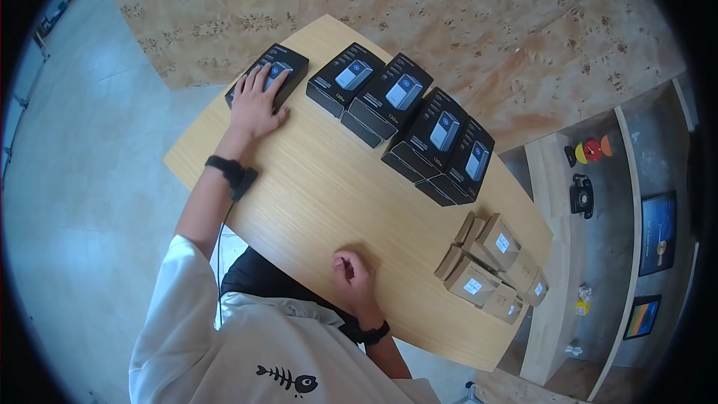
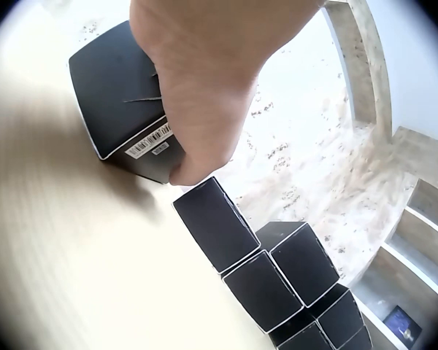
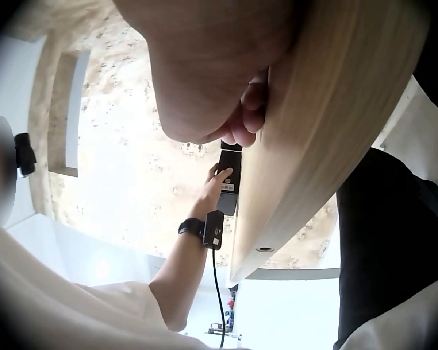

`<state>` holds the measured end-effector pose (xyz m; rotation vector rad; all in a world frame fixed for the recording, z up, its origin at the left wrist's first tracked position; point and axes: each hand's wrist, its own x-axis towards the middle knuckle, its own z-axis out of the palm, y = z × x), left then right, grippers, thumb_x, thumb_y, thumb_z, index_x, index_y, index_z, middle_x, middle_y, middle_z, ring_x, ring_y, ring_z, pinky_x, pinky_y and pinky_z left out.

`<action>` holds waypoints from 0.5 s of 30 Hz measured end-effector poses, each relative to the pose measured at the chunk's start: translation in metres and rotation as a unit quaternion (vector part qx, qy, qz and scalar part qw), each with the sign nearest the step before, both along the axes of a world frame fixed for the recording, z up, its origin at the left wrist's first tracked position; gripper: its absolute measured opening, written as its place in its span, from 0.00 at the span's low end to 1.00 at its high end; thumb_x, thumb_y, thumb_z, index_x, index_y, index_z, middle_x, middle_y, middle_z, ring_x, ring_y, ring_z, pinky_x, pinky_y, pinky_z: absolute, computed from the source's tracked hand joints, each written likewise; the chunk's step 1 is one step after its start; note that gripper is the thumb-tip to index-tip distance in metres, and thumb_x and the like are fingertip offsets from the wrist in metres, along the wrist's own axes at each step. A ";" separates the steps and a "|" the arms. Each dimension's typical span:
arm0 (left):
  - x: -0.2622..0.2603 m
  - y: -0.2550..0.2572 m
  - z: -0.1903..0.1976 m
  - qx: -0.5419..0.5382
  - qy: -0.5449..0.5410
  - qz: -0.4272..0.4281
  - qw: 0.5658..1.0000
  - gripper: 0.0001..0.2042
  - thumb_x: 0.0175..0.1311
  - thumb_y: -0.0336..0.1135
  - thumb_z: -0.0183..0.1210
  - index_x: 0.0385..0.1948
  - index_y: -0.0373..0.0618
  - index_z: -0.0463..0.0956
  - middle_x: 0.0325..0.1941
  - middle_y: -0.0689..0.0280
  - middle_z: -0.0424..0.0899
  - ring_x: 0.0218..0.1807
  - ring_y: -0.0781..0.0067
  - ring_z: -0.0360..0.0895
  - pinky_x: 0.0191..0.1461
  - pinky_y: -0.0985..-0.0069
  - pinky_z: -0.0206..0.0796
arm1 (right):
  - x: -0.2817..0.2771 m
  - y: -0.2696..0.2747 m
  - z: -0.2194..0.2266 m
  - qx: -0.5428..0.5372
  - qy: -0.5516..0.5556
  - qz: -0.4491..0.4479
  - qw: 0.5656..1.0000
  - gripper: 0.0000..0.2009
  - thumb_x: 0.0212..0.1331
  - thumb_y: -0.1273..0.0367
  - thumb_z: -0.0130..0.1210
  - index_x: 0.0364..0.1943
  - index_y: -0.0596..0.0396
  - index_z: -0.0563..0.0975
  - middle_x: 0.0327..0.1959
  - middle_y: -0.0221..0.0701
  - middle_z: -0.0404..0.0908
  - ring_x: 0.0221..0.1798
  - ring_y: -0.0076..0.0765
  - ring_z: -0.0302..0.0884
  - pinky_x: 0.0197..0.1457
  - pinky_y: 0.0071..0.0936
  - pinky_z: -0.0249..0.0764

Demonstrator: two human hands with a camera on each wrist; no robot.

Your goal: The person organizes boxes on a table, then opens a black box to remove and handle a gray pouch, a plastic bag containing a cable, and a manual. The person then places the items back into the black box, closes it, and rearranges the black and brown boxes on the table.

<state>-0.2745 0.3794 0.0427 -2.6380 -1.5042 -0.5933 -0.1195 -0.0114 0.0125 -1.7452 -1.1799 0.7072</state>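
Observation:
At the table's far-left corner lies a black box printed with a picture of a silver device. My left hand rests on it, fingers extended over the printed top and thumb out to the side. The left wrist view shows the thumb low beside the barcode end of this black box. My right hand is loosely curled at the near table edge and holds nothing. To the right of the left hand, matching black boxes stand in a row along the far edge, some of them stacked.
Several small brown cartons with white labels are grouped on the right of the wooden table. Beyond that end, a shelf unit holds a black telephone and framed pictures. A cable hangs from the left wrist camera.

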 end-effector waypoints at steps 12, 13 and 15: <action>0.042 0.066 0.001 -0.026 0.050 -0.016 0.998 0.44 0.55 0.50 0.64 0.80 0.70 0.60 0.84 0.55 0.60 0.85 0.53 0.53 0.86 0.50 0.43 | 0.000 0.000 -0.004 0.023 -0.013 -0.011 1.000 0.05 0.70 0.70 0.61 0.45 0.52 0.85 0.27 0.33 0.85 0.26 0.28 0.82 0.34 0.28 0.78; 0.044 0.069 0.000 -0.028 0.048 -0.023 0.998 0.44 0.55 0.49 0.65 0.80 0.70 0.60 0.84 0.56 0.60 0.85 0.53 0.53 0.86 0.50 0.43 | 0.000 0.000 -0.002 0.013 -0.013 -0.008 1.000 0.05 0.71 0.71 0.60 0.44 0.55 0.84 0.28 0.30 0.85 0.28 0.23 0.81 0.35 0.25 0.78; 0.047 0.073 -0.001 -0.028 0.047 -0.028 0.998 0.45 0.55 0.47 0.66 0.80 0.71 0.60 0.84 0.56 0.59 0.85 0.53 0.54 0.86 0.50 0.43 | 0.000 -0.001 -0.002 0.004 -0.012 -0.004 1.000 0.05 0.72 0.72 0.58 0.44 0.57 0.84 0.29 0.27 0.85 0.30 0.19 0.81 0.37 0.22 0.77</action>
